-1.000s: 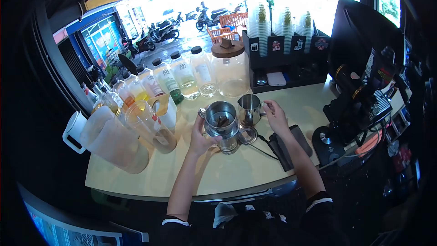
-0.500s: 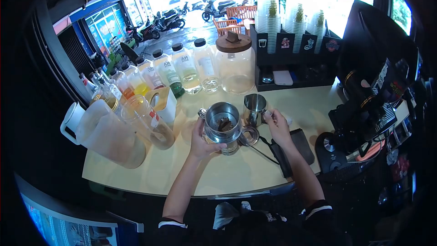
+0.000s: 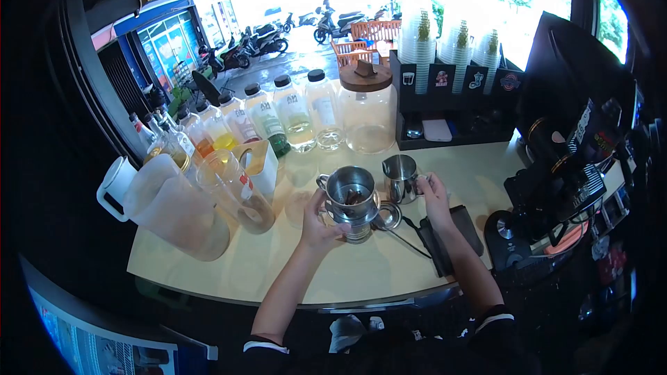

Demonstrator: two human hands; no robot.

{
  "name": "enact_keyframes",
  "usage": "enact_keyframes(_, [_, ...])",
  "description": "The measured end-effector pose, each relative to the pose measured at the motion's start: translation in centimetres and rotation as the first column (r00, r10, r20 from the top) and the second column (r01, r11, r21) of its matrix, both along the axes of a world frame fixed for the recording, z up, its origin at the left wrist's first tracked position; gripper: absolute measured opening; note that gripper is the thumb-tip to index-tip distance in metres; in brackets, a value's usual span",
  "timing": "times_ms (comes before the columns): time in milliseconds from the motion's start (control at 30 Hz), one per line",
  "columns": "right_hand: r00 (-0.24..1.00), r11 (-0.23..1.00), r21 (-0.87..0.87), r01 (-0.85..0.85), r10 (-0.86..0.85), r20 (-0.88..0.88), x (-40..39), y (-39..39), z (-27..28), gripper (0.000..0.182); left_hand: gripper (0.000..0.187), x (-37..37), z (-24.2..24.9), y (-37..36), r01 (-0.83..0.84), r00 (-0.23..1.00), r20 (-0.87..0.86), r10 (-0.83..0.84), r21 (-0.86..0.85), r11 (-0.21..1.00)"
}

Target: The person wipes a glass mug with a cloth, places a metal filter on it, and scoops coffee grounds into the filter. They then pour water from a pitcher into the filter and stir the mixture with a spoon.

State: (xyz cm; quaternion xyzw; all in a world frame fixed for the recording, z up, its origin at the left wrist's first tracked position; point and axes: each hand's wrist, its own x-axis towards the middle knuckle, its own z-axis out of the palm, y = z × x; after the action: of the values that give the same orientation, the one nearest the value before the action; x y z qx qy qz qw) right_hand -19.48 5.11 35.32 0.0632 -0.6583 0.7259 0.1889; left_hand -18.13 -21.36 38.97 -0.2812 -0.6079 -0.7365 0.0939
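My left hand (image 3: 319, 229) is wrapped round a metal drip coffee filter (image 3: 340, 198), with the thumb across its front. Dark brown matter lies in the bottom of the filter, whose open top faces me. The filter sits over a small glass (image 3: 358, 234), only partly visible below it. My right hand (image 3: 435, 203) is closed on the handle of a small steel pitcher (image 3: 398, 182), which stands upright on the counter just right of the filter; what it contains is hidden. A round metal lid (image 3: 392, 216) lies between the two.
A dark scale-like slab (image 3: 467, 232) with a cable lies on the counter (image 3: 333, 274) at right, beside a coffee grinder (image 3: 511, 236). At left stand a large pitcher (image 3: 174, 212) and a tall clear jar (image 3: 236, 191). Several bottles (image 3: 295, 118) and a wooden-lidded jar (image 3: 368, 118) line the back.
The whole view has shifted slightly, so everything appears a little lower and further right. Both hands keep their holds on the filter and the steel pitcher.
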Motion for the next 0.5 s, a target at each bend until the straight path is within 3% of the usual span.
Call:
enact_keyframes(133, [0.997,1.0,0.022,-0.001,0.003,-0.08,-0.3,0.6,3.2,0.013,0.086,-0.4,-0.2,-0.1,-0.023,0.999,-0.05,0.021,-0.049,0.999])
enact_keyframes(300, [0.977,0.986,0.092,-0.138,0.151,-0.148,-0.1,0.2,10.8,0.01,0.083,-0.5,-0.5,-0.5,-0.038,0.998,-0.047,0.034,-0.104,0.994])
enact_keyframes(433, [0.975,0.981,0.146,-0.13,0.154,-0.162,0.4,-1.0,16.0,0.011,0.083,-0.7,-0.8,-0.7,-0.059,0.996,-0.077,0.049,-0.135,0.989])
enact_keyframes(500, [0.942,0.946,0.212,-0.247,0.285,-0.178,0.0,-1.2,17.3,0.013,0.084,-0.6,-0.6,-0.7,-0.058,0.995,-0.088,0.045,-0.15,0.987])
